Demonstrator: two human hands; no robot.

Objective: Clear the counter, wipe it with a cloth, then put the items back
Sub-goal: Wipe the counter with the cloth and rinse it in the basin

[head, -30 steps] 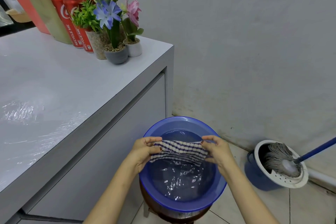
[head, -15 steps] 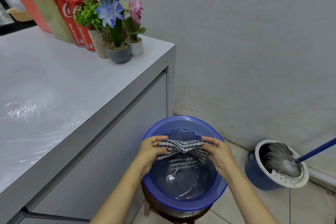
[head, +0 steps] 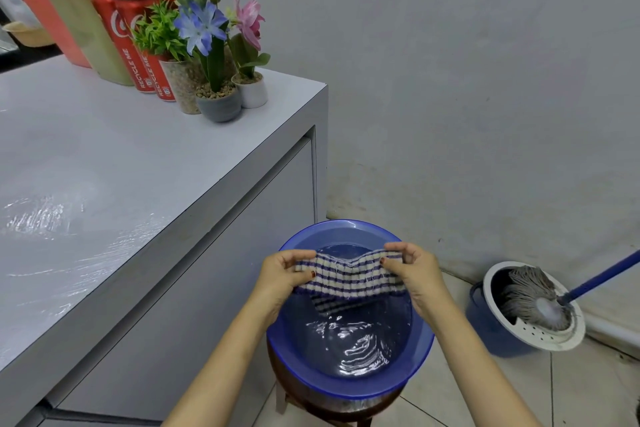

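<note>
Two hands, one cloth. Step in hand, as I read it: rinse and wring before wiping.

Wide grey counter fills my 9 o'clock side, with wet streaks on the near part. Items are bunched at its far end around 11 o'clock: red drink cans and small potted artificial flowers.

Round blue plastic basin is at 6 o'clock on a dark brown stool, rippled water inside. Blue mop bucket with white strainer is at 4 o'clock on the floor tiles, apart from the basin.

Blue-and-white striped cloth sits over the basin's 12 o'clock half, stretched flat between the hands. Its lower edge looks to dip into the water. Left hand grips the cloth's 9 o'clock edge, right hand the 3 o'clock edge. Fingers: thumbs pressed on the near face, the rest curled over the top hem, pinching cloth, not spread.

To do it well, I'd say:
- Bunch the cloth into a rope and twist the hands opposite ways.
- Work low and centred over the basin so drips land in the water, not on the tiles.
- Wring till just damp; a sopping cloth would likely leave streaks.
- Don't lean on the rim; the stool perch looks tippy.
- The far end needs the cans and pots shifted first.
</note>
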